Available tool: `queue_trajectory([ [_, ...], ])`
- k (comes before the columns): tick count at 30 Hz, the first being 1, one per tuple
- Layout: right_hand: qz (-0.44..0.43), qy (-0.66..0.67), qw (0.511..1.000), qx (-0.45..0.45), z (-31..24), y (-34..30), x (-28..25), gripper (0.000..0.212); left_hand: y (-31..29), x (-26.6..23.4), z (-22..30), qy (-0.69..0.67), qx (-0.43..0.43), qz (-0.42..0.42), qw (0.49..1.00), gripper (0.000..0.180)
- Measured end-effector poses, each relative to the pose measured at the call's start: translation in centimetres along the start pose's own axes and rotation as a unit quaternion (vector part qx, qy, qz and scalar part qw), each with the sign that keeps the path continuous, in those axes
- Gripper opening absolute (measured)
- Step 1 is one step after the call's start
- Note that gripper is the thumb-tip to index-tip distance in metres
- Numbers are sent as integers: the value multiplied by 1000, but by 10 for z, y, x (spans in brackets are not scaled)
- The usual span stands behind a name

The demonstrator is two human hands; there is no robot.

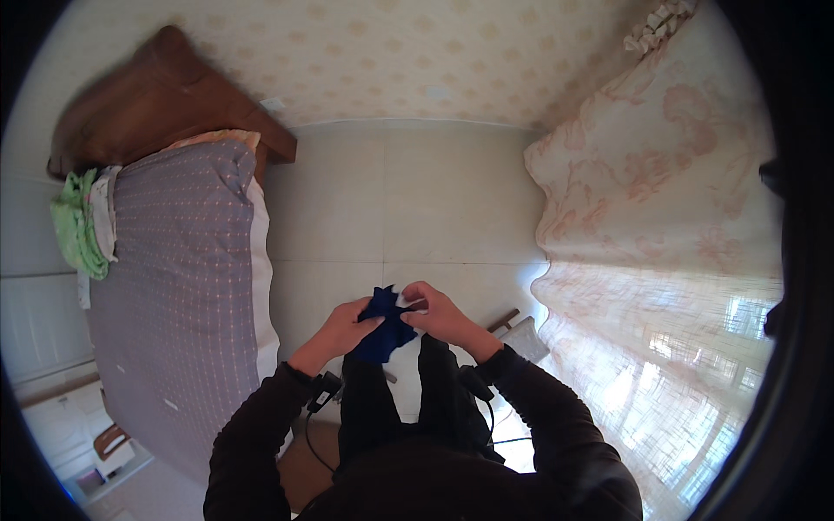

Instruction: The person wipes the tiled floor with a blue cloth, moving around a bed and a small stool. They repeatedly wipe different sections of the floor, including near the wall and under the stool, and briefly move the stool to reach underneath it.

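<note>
A crumpled dark blue cloth [383,326] hangs in front of my lap, above my knees. My left hand [347,321] grips its left side, the thumb laid across the front. At its right edge my right hand [430,314] is closed, thumb and fingers bent together on the fabric. A small whitish bit [402,299] shows by the right fingertips; I cannot make out what it is.
On the left stands a bed with a grey-purple checked cover [187,260], a wooden headboard [148,100] and folded green cloth [78,226]. A patterned curtain [643,208] hangs on the right. A small grey-topped piece of furniture [524,340] stands near my right forearm.
</note>
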State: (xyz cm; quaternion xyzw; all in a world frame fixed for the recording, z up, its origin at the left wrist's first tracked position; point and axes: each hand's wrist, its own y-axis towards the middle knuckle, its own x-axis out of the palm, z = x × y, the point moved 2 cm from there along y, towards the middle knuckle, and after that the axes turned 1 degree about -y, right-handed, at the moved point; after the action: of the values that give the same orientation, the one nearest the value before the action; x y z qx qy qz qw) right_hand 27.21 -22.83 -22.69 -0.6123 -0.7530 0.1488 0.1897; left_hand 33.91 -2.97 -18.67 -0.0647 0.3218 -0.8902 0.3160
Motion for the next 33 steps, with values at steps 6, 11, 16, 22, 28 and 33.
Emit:
queue_trajectory([
  [6, -4, -68, 994, -87, 24, 54, 26, 78, 52, -49, -39, -91, -8, -52, 994, 38],
  [11, 38, -71, 994, -67, 66, 111, 88, 77, 67, -82, -93, -167, -102, -187, 963, 51],
  [16, 80, -48, 995, -32, 105, 152, 133, 66, 70, -124, -159, -143, -144, -193, 960, 52],
  [22, 97, -130, 981, 104, 181, 205, 138, 66, 91, -167, -275, -67, -104, -66, 990, 46],
  [28, 109, -315, 904, 268, 321, 253, 103, 68, 131, -200, -368, -59, -212, -26, 975, 49],
  [33, 135, -368, 885, 251, 430, 293, 104, 65, 168, -204, -414, -22, -250, 9, 968, 47],
])
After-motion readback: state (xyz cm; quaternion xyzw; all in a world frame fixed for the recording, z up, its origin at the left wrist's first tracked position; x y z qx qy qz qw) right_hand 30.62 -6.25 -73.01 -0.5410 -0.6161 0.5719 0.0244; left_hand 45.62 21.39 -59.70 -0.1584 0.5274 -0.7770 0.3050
